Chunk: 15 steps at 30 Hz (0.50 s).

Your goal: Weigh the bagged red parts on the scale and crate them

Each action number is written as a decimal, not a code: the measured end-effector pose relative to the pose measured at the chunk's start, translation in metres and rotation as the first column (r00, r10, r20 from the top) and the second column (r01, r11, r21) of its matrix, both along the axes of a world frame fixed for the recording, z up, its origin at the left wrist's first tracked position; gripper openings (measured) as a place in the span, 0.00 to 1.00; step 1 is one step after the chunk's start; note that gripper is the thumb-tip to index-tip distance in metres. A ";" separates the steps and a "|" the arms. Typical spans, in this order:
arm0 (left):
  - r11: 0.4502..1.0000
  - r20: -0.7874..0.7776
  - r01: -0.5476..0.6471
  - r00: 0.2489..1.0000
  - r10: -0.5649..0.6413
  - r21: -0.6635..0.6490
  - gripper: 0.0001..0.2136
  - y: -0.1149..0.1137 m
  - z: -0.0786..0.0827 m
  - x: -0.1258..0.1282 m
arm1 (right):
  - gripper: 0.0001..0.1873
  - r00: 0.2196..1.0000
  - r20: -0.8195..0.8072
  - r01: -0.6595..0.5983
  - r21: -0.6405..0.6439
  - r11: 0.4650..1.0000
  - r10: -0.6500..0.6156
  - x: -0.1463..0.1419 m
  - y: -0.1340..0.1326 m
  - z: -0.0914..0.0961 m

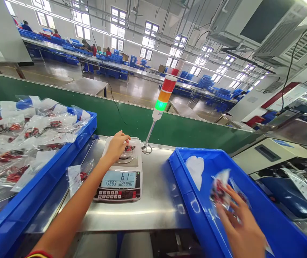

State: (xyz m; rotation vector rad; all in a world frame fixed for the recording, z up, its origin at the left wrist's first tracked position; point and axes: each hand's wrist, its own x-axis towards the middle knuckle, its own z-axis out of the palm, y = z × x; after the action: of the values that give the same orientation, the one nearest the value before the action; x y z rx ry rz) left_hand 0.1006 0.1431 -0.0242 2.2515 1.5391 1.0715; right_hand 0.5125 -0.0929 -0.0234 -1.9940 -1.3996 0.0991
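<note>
Your L hand point(117, 146) is curled on small bag point(129, 146) on digital scale point(120, 182); pressing can give wrong wt. R hand point(239, 224) pinches poly bag point(220, 190) over blue crate point(181, 161), lower right; loose grip can drop it.

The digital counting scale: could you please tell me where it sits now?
In the head view, the white digital scale sits at centre on the steel bench, under the left hand, between one blue plastic crate and another.

The person's left arm point(70, 204) is bare, and at the lower edge of the view it wears a narrow red band point(39, 254) with a yellow stripe, perhaps a bracelet or a cuff. The left hand point(117, 147) and right hand point(239, 225) are both bare, with uncovered fingers.
</note>
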 end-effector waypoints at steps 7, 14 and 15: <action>0.924 0.165 -0.279 0.956 0.242 0.260 0.06 -0.051 0.047 -0.063 | 0.26 0.699 -0.026 -0.696 0.205 0.688 0.714 -0.194 0.148 0.046; 0.630 0.169 -0.696 0.706 0.688 0.344 0.12 -0.105 0.076 -0.172 | 0.28 0.493 0.100 -0.861 -0.087 0.501 0.864 -0.218 0.193 0.029; 0.609 0.169 -0.719 0.681 0.712 0.335 0.13 -0.109 0.074 -0.178 | 0.26 0.529 0.109 -0.842 -0.057 0.536 0.842 -0.207 0.187 0.027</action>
State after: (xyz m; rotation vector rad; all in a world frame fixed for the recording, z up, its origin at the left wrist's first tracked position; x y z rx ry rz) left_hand -0.0775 0.0343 0.0498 1.7730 2.5262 1.7069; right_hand 0.3060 0.0940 0.0035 -1.1258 -2.3464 0.4114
